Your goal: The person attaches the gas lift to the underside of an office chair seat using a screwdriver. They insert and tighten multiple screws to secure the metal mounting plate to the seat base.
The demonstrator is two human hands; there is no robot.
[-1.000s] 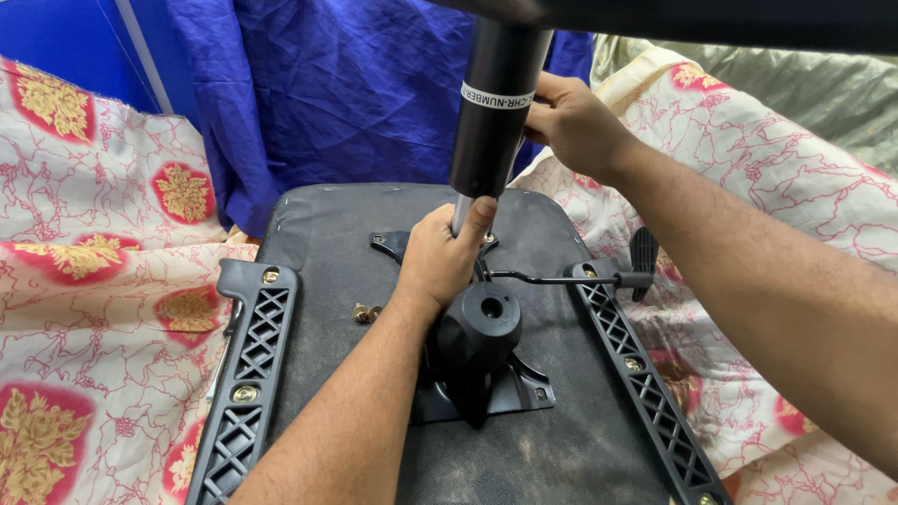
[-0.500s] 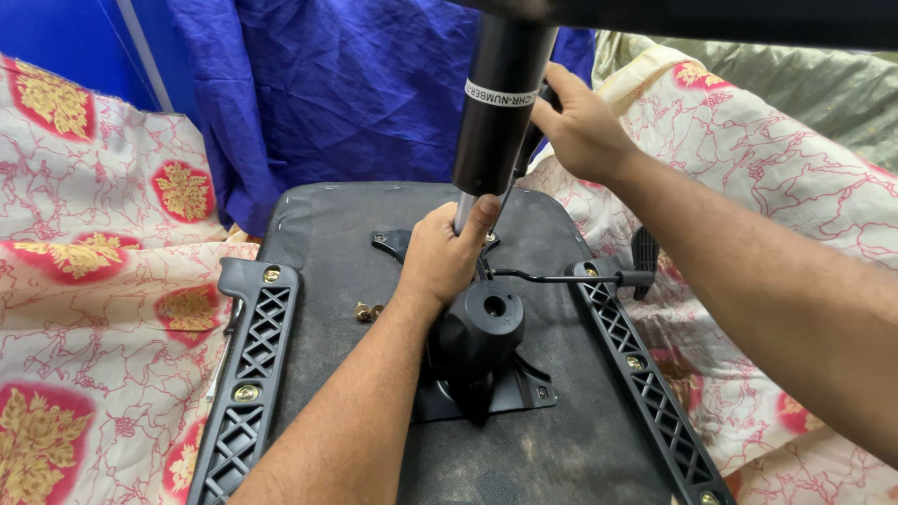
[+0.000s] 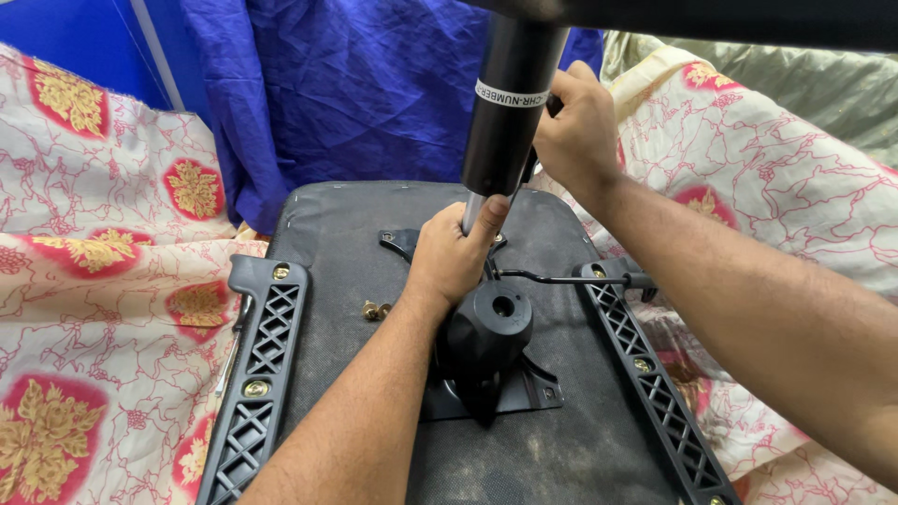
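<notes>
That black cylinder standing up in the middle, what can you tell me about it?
The gas lift cylinder is a smooth black tube, seemingly metal, with a white band around it. A thinner silvery rod sticks out of its lower end. It stands nearly upright, leaning slightly, above the upturned chair seat; its top runs out of view. The left hand grips the rod and the right hand grasps the tube from behind.

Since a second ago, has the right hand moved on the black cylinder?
Yes, slightly. The right hand has slid up the black cylinder, ending nearer its white band, which it sat below before.
</notes>
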